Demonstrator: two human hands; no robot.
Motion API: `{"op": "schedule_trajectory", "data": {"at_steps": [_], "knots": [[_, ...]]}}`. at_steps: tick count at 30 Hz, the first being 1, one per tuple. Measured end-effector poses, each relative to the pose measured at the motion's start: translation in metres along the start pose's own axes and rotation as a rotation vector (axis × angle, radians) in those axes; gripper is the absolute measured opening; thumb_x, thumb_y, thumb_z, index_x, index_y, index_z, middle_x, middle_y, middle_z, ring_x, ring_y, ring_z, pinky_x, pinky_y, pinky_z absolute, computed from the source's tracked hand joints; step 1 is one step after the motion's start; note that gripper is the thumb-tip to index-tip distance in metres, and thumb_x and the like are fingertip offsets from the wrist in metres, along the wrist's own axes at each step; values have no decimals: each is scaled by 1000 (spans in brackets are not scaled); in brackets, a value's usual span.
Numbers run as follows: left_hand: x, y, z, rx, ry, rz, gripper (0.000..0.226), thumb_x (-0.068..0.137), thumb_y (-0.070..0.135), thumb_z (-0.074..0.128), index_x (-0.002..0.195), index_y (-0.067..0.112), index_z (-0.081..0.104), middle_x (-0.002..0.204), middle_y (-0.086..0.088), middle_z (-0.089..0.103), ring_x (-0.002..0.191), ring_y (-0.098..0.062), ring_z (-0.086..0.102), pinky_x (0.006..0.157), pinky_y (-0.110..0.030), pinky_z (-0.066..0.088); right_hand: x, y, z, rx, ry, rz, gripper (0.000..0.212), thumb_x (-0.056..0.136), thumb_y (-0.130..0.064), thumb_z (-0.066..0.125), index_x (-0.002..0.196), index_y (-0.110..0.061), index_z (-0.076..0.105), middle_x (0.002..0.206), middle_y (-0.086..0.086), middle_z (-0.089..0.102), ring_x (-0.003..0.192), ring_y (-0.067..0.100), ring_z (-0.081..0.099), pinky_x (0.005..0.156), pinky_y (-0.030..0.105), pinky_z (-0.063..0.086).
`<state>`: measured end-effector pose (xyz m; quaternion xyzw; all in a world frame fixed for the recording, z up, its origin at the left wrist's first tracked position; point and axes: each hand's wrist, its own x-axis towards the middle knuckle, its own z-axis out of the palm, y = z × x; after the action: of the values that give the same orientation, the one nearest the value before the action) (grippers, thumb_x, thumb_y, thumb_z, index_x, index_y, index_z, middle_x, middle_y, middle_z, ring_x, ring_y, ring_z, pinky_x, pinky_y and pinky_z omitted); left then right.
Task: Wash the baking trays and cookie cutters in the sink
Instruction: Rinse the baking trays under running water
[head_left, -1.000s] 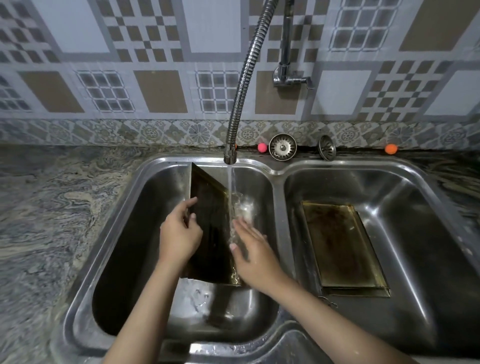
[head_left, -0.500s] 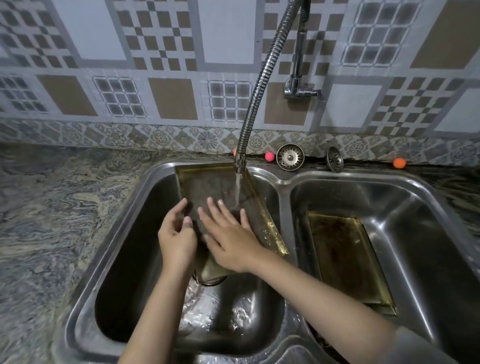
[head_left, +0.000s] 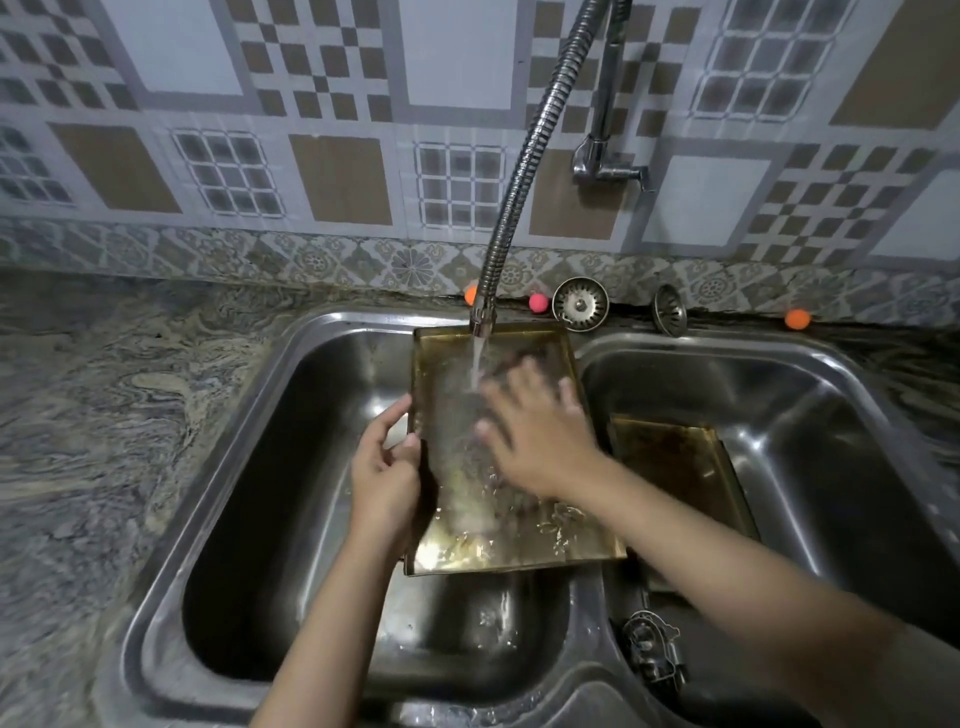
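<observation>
Evidently rinsing: left hand (head_left: 384, 480) grips tilted tray (head_left: 519, 535) edge under faucet (head_left: 480, 325) stream so water drains, right hand (head_left: 540, 441) flat, fingers spread, rubbing it.

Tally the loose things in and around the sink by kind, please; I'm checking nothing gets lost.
Brass-coloured rectangular baking trays: 2
Metal cookie cutters, clustered, count unclear: at least 1
Round steel sink strainers: 2
Small orange balls: 2
Small pink ball: 1
Total: at least 8
</observation>
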<state>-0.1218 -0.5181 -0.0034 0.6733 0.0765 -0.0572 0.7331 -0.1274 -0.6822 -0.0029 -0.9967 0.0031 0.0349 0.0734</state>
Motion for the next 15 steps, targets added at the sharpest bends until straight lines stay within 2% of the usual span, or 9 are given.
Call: {"op": "schedule_trajectory", "data": {"at_steps": [2,3,5,7,8,10,12,13,15], "knots": [[-7,-1,9,3,-46,-1,40,95,-5,44,118,24,60,72,6,63,59,-2,54,54,-11,43,17,6,-13,34,-6,222,64,100,-50,15,153,-17,2,158,13,-17,144,34,-19,113,55,-8],[-10,0,13,7,-65,0,41,95,-5,44,120,23,60,76,-2,60,64,-11,52,55,-14,42,19,0,-13,46,-5,210,64,100,-49,15,153,-17,0,159,11,-17,144,35,-19,112,59,-9],[-9,0,18,-9,-73,-6,41,95,-5,44,123,20,60,79,-11,55,68,-19,45,55,-14,40,9,-22,-9,77,-18,-7,61,100,-45,19,153,-24,-3,160,2,-16,146,28,-18,110,62,-9],[-5,1,14,-55,-61,-45,40,96,-6,43,122,19,60,76,-13,55,63,-16,46,51,-15,41,-12,-30,1,66,-37,-195,59,100,-45,21,152,-31,-3,159,-5,-19,145,18,-20,113,56,-11],[-3,2,10,-54,-56,-53,40,95,-6,44,121,19,61,74,-12,54,60,-13,45,49,-15,39,-15,-22,3,36,-27,-212,58,100,-47,20,151,-36,-3,158,-5,-19,145,17,-21,112,53,-14],[-4,0,5,-48,-65,-47,40,95,-5,45,121,20,61,72,-9,53,60,-13,44,51,-16,39,-1,-1,2,11,5,-62,57,99,-52,15,151,-36,-2,160,1,-13,145,23,-19,110,52,-15],[-9,-2,6,-73,-92,-43,40,95,-4,45,121,22,62,77,-6,60,68,-14,52,62,-20,45,14,7,-5,71,-2,172,60,99,-49,16,153,-24,3,161,5,-10,144,32,-19,111,58,-12],[-10,-1,8,-73,-90,-34,40,95,-4,45,118,23,63,77,-4,61,69,-14,53,63,-22,45,16,2,-5,108,2,212,61,100,-47,17,153,-21,4,161,6,-10,144,36,-20,111,61,-10],[-7,0,10,-101,-68,-31,42,95,-4,46,111,28,66,72,-6,55,63,-16,46,59,-26,40,6,-22,1,153,11,90,60,100,-45,19,152,-25,-2,160,2,-14,143,34,-22,112,63,-9]]}}
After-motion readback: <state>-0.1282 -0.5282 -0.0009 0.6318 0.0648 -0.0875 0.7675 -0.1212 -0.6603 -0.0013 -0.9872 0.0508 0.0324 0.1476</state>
